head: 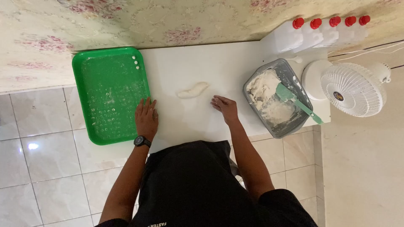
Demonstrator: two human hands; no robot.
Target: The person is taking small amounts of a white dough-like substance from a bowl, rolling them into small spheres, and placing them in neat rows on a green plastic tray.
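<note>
Black apron [189, 185] sat nearest cam. Left hand [146, 117] lay flat, fingers apart, at the green plastic tray's [109, 94] 3 o'clock edge. Right hand [226, 108] rested loosely curled, empty, w/ pale elongated dough piece [192, 90] at its 10 o'clock.

Left hand [146, 117] flat on white table [185, 63] beside green tray [110, 96]; right hand [226, 108] near dough piece [192, 90].

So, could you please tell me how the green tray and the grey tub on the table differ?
The green tray is shallow, wide and bright green; the grey tub is deeper, smaller and grey. The green tray holds only a few small white pieces near one corner, while the grey tub holds a mass of dough and a teal spatula. Both are rectangular and sit on the white table.
</note>
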